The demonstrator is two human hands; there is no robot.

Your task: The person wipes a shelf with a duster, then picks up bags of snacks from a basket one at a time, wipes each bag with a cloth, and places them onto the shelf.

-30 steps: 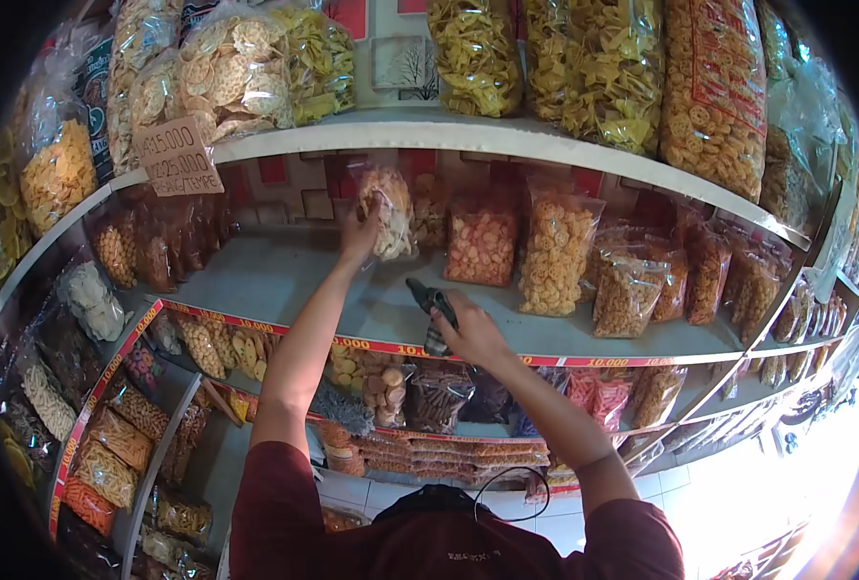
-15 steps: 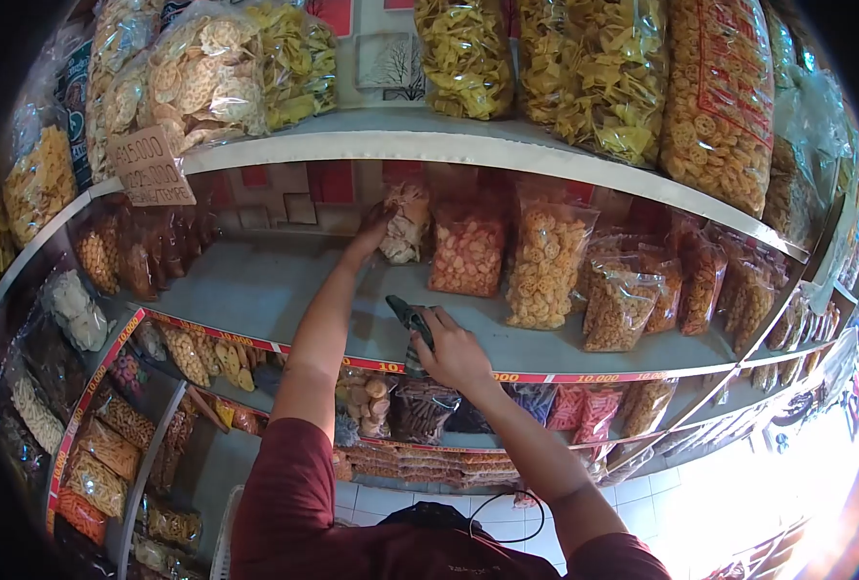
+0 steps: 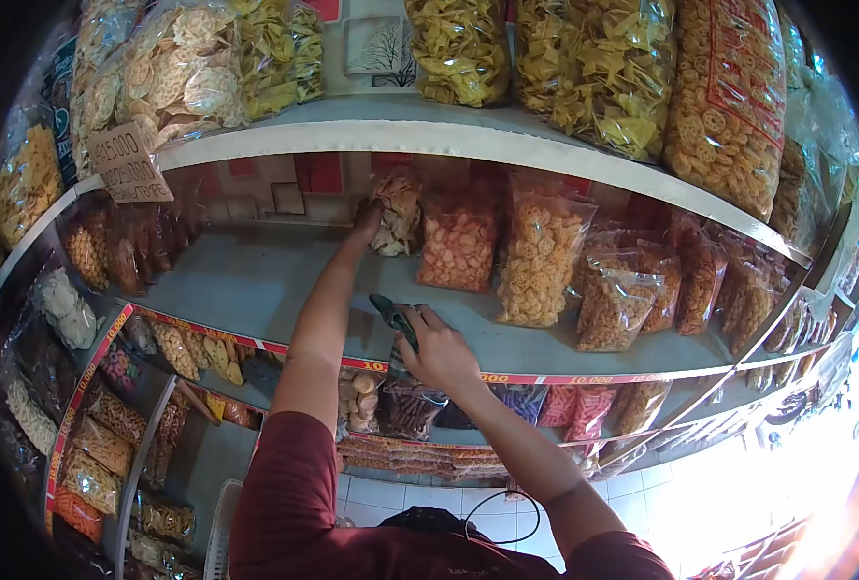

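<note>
At the back of the middle shelf, my left hand (image 3: 368,220) grips the left side of a clear bag of pale crackers (image 3: 397,215), its fingers partly hidden in shadow and against the bag. The bag stands roughly upright beside a bag of pinkish round crackers (image 3: 457,246). Nearer the shelf's front edge, my right hand (image 3: 437,353) is closed around a dark green cloth (image 3: 391,319). One end of the cloth sticks out past the fingers and the rest hangs below them, over the shelf edge.
A tall bag of wheel-shaped snacks (image 3: 545,261) and smaller snack bags (image 3: 615,302) stand to the right. Overhead runs the upper shelf's white edge (image 3: 410,142), with large chip bags (image 3: 458,48) above. A cardboard price sign (image 3: 128,164) hangs at left. Packed shelves continue below.
The view has shifted slightly, so most things sit a little further left. The cracker bag in my left hand looks slightly turned. My right hand still holds the cloth.
</note>
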